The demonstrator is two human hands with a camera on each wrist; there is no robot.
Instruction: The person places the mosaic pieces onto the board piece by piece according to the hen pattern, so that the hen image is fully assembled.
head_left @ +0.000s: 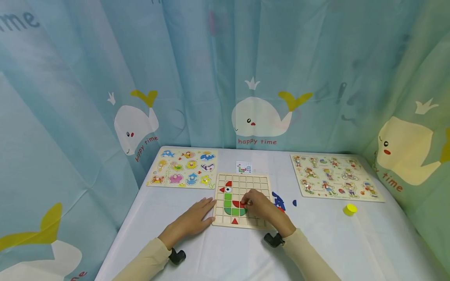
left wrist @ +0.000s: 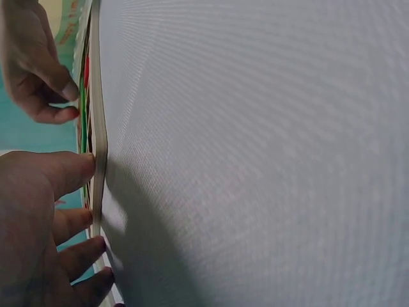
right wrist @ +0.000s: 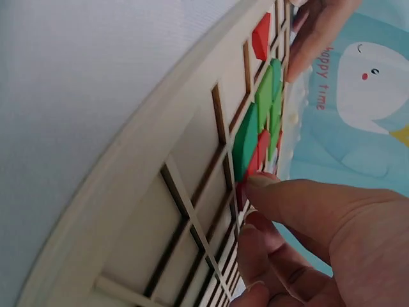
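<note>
A wooden grid board [head_left: 258, 183] lies on the table, with green, red and white pieces set in its squares in the shape of a bird. My left hand [head_left: 197, 217] rests at the board's left edge, its fingers spread and fairly straight; in the left wrist view the fingertips [left wrist: 87, 167] touch the rim. Over the middle of the board, my right hand [head_left: 259, 203] pinches a small red piece [right wrist: 243, 192] between thumb and finger, beside a green curved piece [right wrist: 244, 146]. The fingers partly cover that red piece. Nearer the front edge is a red triangle [head_left: 234, 221].
Blue pieces [head_left: 279, 201] lie in a pile right of the board, with a single blue piece [head_left: 294, 203] apart. A picture card [head_left: 243, 168] lies behind it. Peg puzzles stand left [head_left: 183, 167] and right [head_left: 334, 175]. A yellow cylinder [head_left: 350, 209] sits at right.
</note>
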